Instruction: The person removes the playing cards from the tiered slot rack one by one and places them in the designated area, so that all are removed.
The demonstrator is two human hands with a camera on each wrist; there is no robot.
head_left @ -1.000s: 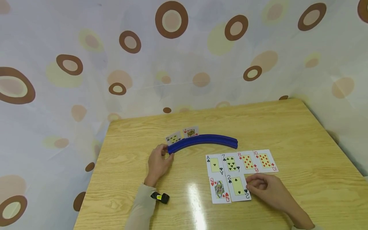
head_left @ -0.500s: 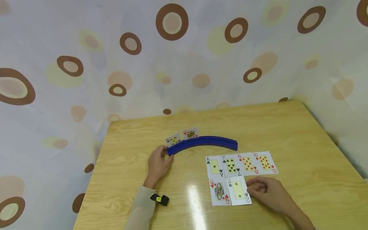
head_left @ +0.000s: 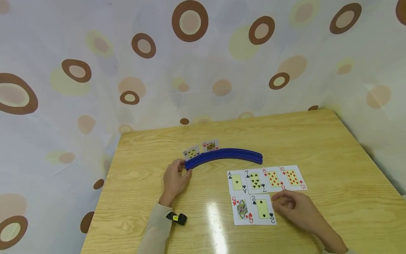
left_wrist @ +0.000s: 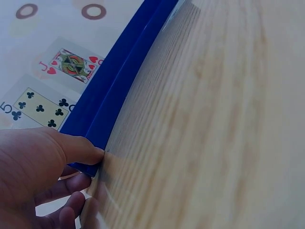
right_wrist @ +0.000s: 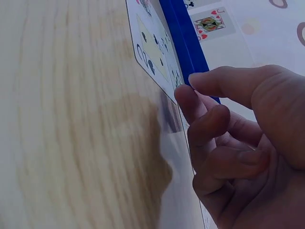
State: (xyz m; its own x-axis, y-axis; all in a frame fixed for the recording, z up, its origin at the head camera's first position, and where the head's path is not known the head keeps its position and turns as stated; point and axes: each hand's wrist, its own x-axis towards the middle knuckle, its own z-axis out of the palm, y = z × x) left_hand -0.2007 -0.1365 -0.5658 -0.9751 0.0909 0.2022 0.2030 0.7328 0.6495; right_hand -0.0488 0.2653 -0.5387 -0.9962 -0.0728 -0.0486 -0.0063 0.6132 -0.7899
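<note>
A curved blue card holder lies on the wooden table. My left hand pinches its left end, thumb on top and fingers beneath. Two cards stand in it, a 5 of clubs and a jack of hearts. In front lie an ace of clubs, 7 of clubs, 8 of diamonds and 10 of diamonds. Below them are a queen of hearts and a 2 of spades. My right hand, fingers curled, sits at the 2's right edge and holds nothing.
The table stands in a corner of white curtain with brown circles. Its far and right edges meet the curtain. A black wrist strap sits on my left sleeve. Bare wood lies to the left of the holder and right of the cards.
The 2 of spades now lies a little straighter beside the queen. My right hand's fingertips have shifted slightly up along its right edge. The left hand has not moved.
</note>
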